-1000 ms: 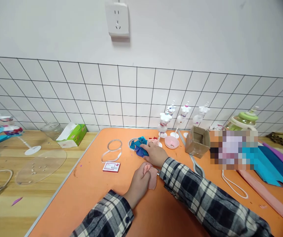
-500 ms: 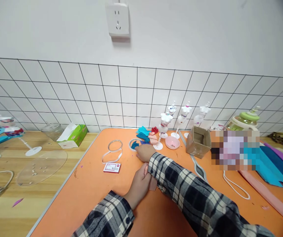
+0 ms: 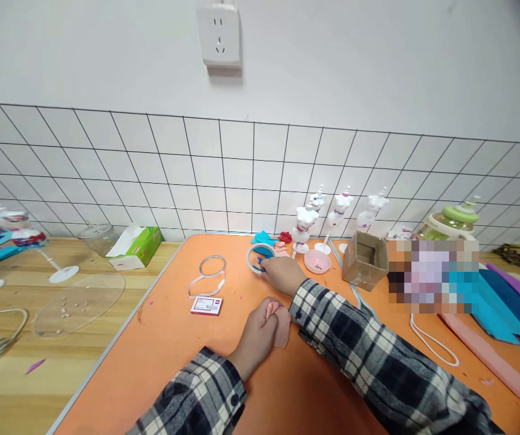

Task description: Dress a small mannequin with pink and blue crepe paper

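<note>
head view, white ring (image 3: 249, 260), pink bowl (image 3: 317, 268) beside figurine (image 3: 305, 222)

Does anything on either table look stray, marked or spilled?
Yes, minor things: a purple scrap lies alone on the wooden table, a pink scrap sits loose beside the long pink strip, and dark marks mar the orange table near its left edge. Nothing odd stands out about the pink piece in the left hand.

The folded pink strip (image 3: 282, 332) looks like matt paper or cloth. The round white ring (image 3: 249, 260) looks smooth, plastic; the square brown box (image 3: 358, 267), cardboard.
</note>
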Demonstrator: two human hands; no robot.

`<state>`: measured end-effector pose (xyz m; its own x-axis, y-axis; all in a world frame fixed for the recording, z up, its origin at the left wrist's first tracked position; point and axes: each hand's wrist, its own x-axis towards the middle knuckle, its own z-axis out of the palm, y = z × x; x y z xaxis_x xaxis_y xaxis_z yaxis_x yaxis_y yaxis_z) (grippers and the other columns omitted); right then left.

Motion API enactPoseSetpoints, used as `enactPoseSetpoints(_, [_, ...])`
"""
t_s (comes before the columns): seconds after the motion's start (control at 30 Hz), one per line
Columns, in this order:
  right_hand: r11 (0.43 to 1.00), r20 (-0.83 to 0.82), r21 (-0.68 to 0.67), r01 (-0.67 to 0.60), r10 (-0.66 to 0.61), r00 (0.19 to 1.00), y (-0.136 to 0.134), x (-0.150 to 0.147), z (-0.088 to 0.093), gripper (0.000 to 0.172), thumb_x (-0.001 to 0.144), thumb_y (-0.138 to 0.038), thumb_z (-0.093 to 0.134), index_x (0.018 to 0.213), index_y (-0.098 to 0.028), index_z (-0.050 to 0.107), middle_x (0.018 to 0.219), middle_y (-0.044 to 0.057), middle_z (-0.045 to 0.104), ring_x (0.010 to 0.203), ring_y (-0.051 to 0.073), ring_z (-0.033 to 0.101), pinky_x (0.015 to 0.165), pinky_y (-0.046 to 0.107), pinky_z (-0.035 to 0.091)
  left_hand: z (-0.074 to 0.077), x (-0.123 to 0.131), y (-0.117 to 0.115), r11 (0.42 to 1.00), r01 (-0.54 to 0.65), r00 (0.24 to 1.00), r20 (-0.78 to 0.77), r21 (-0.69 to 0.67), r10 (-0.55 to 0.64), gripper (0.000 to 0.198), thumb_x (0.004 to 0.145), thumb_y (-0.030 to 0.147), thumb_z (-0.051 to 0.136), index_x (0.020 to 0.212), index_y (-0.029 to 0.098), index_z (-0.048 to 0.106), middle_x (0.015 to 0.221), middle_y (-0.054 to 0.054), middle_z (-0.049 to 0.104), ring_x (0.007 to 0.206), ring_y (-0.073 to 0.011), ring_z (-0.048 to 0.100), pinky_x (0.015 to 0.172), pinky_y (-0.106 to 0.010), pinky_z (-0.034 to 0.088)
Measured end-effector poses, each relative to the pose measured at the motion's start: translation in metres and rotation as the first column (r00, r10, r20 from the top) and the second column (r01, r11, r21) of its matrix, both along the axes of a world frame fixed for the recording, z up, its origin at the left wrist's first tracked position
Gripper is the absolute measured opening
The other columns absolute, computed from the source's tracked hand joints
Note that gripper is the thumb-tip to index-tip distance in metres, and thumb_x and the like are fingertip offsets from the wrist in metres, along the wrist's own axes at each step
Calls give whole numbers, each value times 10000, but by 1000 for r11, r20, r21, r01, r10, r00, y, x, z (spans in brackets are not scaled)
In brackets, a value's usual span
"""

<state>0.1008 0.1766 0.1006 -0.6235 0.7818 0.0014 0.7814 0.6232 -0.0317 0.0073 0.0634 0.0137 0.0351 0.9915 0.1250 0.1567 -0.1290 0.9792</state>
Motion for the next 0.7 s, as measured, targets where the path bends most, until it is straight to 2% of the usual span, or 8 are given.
enactPoseSetpoints(0.1, [999,51,-35,31,-29,998,4,9,-16,249,952,-248,484,1074,-157,680,1032,158,712,987,281,668,794,347,460,3,0,0,1000,0,1000,-18,-4,0,152,794,168,427,860,191,562,806,-8,583,778,-182,529,730,-280,410])
enactPoseSetpoints(0.2, [998,43,-50,33,-31,999,7,14,-25,335,938,-176,465,1236,-208,614,1112,130,697,1045,260,651,815,337,454,5,-1,0,1000,9,1000,-23,-2,-9,158,780,164,428,851,193,566,801,-4,579,779,-181,530,731,-276,410])
enactPoseSetpoints(0.3, [998,4,-58,35,-34,999,4,20,-20,540,887,-212,557,1415,-260,452,1213,93,665,1077,236,637,818,307,449,4,-2,0,1000,13,999,-33,3,-13,152,780,165,433,849,195,566,794,0,577,774,-180,529,731,-274,412])
enactPoseSetpoints(0.37, [996,-32,-80,36,-39,999,-3,30,-13,648,859,-263,605,1467,-290,384,1225,64,663,1070,222,637,808,288,448,3,-3,1,1000,12,999,-40,5,-11,169,792,167,428,878,195,570,824,-4,588,800,-184,542,756,-281,417])
enactPoseSetpoints(0.47, [986,-120,-155,57,-76,990,-24,59,-4,583,885,-309,571,1450,-327,432,1243,36,658,1080,206,627,827,284,442,3,-5,1,998,-63,998,-27,-1,63,242,816,197,457,1034,201,563,921,-18,606,883,-197,564,810,-299,428])
enactPoseSetpoints(0.57, [960,-114,-212,183,-210,971,-53,101,-7,515,895,-361,541,1407,-318,497,1267,50,637,1102,219,612,865,308,437,5,-6,3,981,-194,981,8,5,194,242,843,295,529,1069,208,525,928,-13,584,889,-195,559,827,-305,433])
enactPoseSetpoints(0.7, [927,-27,-268,264,-281,959,-89,149,-27,698,761,-474,684,1398,-250,507,1312,115,573,1205,279,535,967,367,409,7,-5,6,981,-195,981,18,12,195,247,870,438,545,948,205,519,824,15,529,785,-173,525,755,-283,433])
